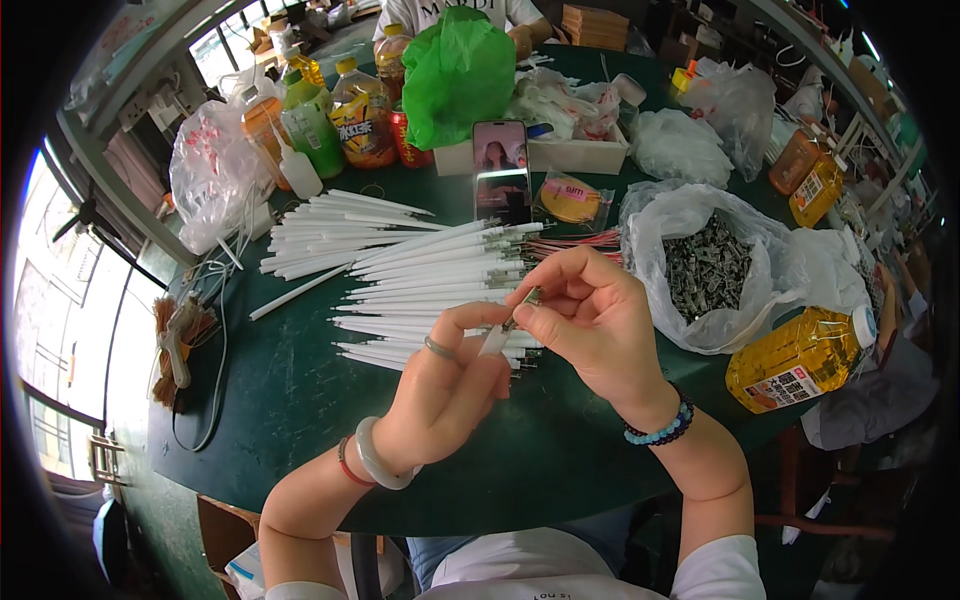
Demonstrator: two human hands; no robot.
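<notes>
My left hand (440,390) is closed on a slim white tube (494,342), with its end between thumb and fingers. Right beside it, my right hand (605,320) pinches a small metal piece (533,296) at the tube's tip. Whether the piece is joined to the tube, I cannot tell; my fingers partly hide it. Behind my hands lies a spread pile of similar white tubes (400,270), many with metal ends pointing right. An open clear plastic bag (640,290) of small dark metal parts (705,265) sits right of my right hand.
A bottle of yellow liquid (800,360) lies near the right edge of the green table (560,470). Beyond the tubes, a phone (502,175) leans against a white box (570,155). Several drink bottles (360,115) and a green bag (460,75) stand there, with another person (515,12) opposite.
</notes>
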